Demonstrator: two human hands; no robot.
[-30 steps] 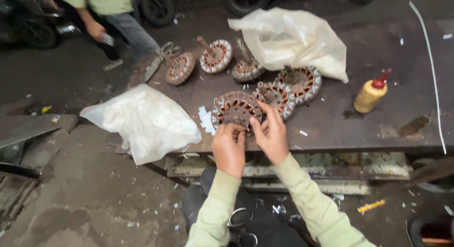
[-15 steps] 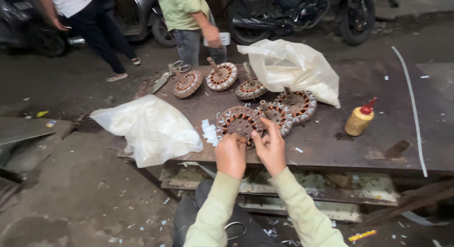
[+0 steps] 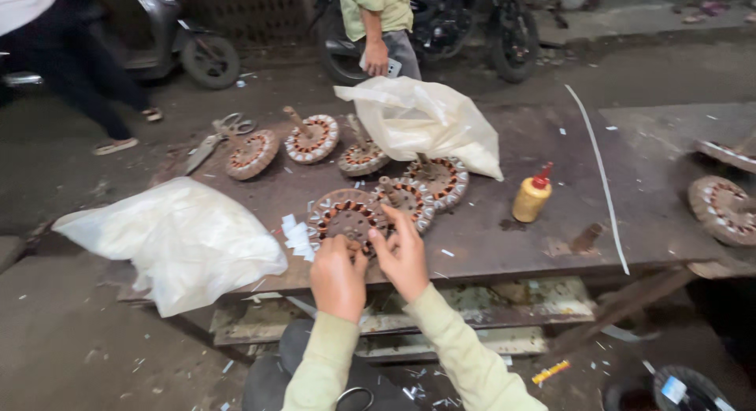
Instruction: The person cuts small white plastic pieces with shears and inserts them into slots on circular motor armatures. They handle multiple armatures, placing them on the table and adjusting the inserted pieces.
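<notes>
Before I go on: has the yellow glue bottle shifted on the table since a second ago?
No. The yellow glue bottle stands upright right of the round wound stators and below the white bag, as before; only the camera moved.

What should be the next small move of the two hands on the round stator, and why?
Probably pick one white paper slip with the left hand. Both hands, the right hand too, already rest on the near edge of the round stator, and the slips lie just beside it on the table.
</notes>
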